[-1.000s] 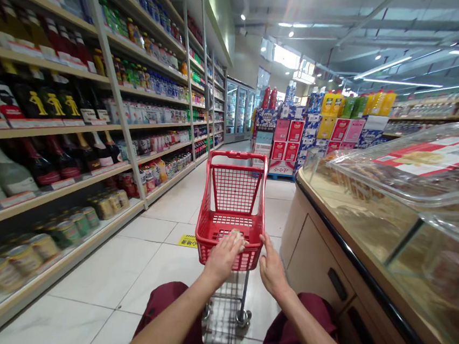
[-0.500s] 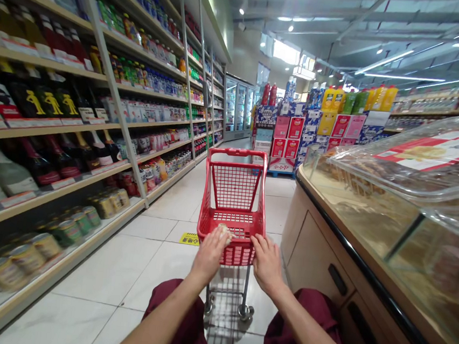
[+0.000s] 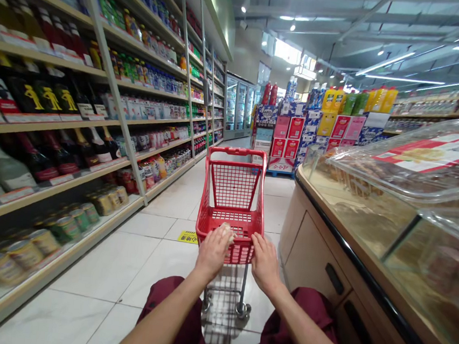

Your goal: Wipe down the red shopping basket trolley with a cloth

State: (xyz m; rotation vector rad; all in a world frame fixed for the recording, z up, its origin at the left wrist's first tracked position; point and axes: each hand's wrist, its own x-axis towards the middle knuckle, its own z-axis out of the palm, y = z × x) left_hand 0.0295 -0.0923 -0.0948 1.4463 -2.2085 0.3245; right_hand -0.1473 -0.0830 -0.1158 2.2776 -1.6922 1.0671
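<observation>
Everything in view is pointing to a supermarket — long shelves (image 3: 55, 125) are running along the left side, carrying rows of bottles (image 3: 36, 96) and cans (image 3: 24, 255), with price labels (image 3: 61, 179) lining their edges. A red shopping cart (image 3: 233, 215) is standing on the tiled floor (image 3: 158, 278), and stacked drink cartons (image 3: 291, 148) are forming a display farther ahead — while glass-doored coolers (image 3: 241, 105) are lining the far end of the aisle.

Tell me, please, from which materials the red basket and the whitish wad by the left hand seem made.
Red basket: probably smooth plastic, judging by its moulded grid and soft sheen. Whitish wad: perhaps cloth or paper, matte and crumpled.
</observation>
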